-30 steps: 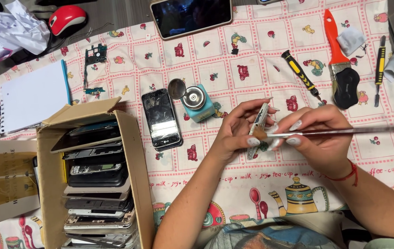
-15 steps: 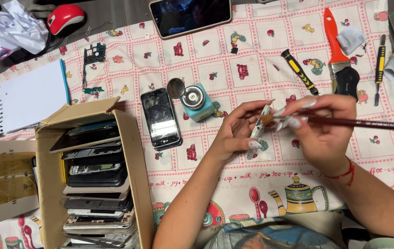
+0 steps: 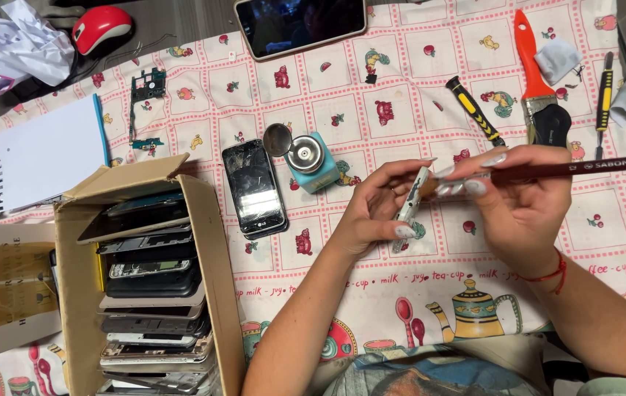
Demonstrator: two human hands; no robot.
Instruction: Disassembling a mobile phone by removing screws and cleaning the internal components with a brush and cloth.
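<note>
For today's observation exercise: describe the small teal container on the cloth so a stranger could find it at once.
Start at the patterned tablecloth. Near its middle lies a black phone with a cracked screen. Just right of it stands the teal container, boxy, with a round metal top and an open round lid, the only teal thing there.

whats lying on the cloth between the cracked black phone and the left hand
In the head view, a small teal pot with its round lid open sits between the cracked black phone and the left hand, just beside the phone's upper right.
</note>
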